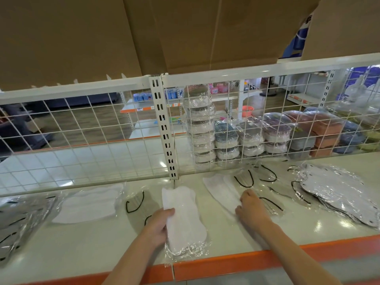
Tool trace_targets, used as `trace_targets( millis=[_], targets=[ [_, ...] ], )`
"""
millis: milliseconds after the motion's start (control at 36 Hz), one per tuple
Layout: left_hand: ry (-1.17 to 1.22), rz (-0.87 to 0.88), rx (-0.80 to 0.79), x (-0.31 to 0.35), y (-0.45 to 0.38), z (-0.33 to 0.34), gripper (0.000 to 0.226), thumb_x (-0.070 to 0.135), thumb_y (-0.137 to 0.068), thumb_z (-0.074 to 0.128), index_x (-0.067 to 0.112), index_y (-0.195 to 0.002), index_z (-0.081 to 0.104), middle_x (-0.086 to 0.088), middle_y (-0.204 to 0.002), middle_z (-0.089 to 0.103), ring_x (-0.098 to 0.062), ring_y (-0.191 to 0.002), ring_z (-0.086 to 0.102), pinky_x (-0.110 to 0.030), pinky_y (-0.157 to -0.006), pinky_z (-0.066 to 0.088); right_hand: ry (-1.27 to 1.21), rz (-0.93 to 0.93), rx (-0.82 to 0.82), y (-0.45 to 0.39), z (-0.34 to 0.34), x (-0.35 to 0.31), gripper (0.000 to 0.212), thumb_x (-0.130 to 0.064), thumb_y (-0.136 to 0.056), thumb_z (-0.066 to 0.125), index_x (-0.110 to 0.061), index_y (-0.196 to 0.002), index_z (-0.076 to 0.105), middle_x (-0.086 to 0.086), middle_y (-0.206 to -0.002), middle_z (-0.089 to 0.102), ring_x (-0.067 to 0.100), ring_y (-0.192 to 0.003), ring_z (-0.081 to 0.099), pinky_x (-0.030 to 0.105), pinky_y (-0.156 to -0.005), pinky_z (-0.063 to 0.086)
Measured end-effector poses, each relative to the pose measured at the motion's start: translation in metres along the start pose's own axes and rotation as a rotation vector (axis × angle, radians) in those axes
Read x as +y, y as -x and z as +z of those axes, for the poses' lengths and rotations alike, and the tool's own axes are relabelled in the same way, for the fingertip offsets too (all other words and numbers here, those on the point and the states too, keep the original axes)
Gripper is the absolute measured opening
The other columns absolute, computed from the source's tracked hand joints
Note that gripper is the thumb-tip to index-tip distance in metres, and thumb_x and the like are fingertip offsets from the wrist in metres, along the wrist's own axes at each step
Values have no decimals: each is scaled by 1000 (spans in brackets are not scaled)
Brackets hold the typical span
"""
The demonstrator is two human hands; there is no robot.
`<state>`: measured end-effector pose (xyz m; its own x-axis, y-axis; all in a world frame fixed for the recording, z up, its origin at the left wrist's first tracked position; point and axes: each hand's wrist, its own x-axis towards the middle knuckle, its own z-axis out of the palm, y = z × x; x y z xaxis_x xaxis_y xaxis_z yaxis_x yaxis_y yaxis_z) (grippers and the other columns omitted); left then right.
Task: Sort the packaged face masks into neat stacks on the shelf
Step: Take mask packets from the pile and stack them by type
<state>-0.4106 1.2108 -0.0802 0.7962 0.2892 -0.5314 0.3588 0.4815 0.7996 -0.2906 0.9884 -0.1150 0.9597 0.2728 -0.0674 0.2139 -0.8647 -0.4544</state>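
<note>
On the white shelf [115,241], the left hand [157,225] pinches a white mask stack [183,221]; the right hand [251,210] presses, seemingly flat, on another packaged mask [221,190].

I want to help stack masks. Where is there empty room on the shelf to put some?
Bare shelf lies along the orange front edge: left of the left hand, and right of the right hand. Crowded: the silver pile and far-left packs.

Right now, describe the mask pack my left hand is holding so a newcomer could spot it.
Find the white slotted upright in the wire grid. On the shelf below lies a white mask pack, gripped by the left hand. Unlike its neighbours, it lies lengthwise and overhangs the orange edge.
</note>
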Motion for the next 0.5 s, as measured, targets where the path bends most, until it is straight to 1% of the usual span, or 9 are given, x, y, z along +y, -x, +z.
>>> trace_targets(
  millis=[56, 111, 167, 306, 361, 417, 444, 472, 500],
  targets=[
    [3, -8, 1, 0, 0, -1, 25, -2, -96, 40, -5, -119, 50, -17, -93, 64, -30, -85, 59, -41, -70, 45, 41, -19, -2, -4, -6, 1, 5, -9, -89, 49, -7, -86, 52, 6, -105, 47, 16, -81, 46, 23, -72, 37],
    [-17, -20, 15, 0, -1, -2, 28, -1, -96, 41, -6, -122, 49, -18, -96, 64, -31, -87, 59, -43, -76, 45, 65, -7, -14, -9, -13, 1, 25, -10, -91, 50, -14, -66, 43, 6, -93, 49, 16, -80, 46, 21, -68, 34],
    [-17, -20, 11, 0, -1, -1, 29, -1, -95, 42, -6, -123, 49, -18, -97, 64, -32, -88, 59, -43, -75, 46, 62, 13, 8, -10, -19, 0, 32, -10, -90, 49, -15, -60, 39, 5, -86, 50, 18, -77, 47, 22, -66, 33],
    [-36, -53, 29, 0, -2, 3, 23, 3, -97, 44, -5, -116, 52, -18, -94, 65, -32, -85, 59, -40, -71, 46, -269, -155, 72, 0, -24, -13, 18, -11, -86, 58, -22, -71, 56, 0, -93, 58, 15, -88, 56, 20, -74, 39],
    [-36, -70, 34, -1, -4, 4, 27, 7, -96, 46, -7, -118, 54, -21, -99, 66, -34, -91, 61, -42, -74, 48, -401, -295, -3, 9, -28, -25, 11, -16, -86, 65, -26, -80, 65, -7, -103, 58, -1, -98, 51, 9, -81, 35],
    [-47, -94, -18, 1, 2, 8, 23, 12, -95, 51, -5, -107, 63, -21, -97, 70, -34, -90, 66, -40, -71, 51, -377, -416, -78, 15, -28, -33, 19, -19, -86, 67, -35, -77, 64, -12, -109, 53, -13, -100, 40, 1, -85, 25],
    [-90, -128, -94, 2, 6, 11, 22, 18, -88, 64, -3, -93, 68, -21, -93, 71, -33, -88, 67, -31, -66, 52, -343, -452, -100, 16, -25, -35, 25, -20, -85, 67, -41, -74, 62, -15, -109, 50, -13, -102, 37, 3, -88, 23],
    [-116, -190, -201, 4, 11, 15, 37, 27, -68, 83, -5, -82, 68, -23, -93, 70, -34, -91, 67, -22, -58, 51, -302, -471, -103, 16, -22, -36, 30, -21, -85, 67, -46, -71, 59, -20, -108, 46, -10, -104, 36, 10, -92, 24],
    [-119, -262, -219, 6, 14, 16, 65, 38, -48, 89, -9, -86, 67, -26, -96, 69, -36, -95, 65, -17, -57, 49, -262, -477, -94, 16, -18, -36, 33, -24, -85, 67, -50, -68, 56, -24, -106, 42, -4, -106, 36, 18, -96, 25]
  ],
)
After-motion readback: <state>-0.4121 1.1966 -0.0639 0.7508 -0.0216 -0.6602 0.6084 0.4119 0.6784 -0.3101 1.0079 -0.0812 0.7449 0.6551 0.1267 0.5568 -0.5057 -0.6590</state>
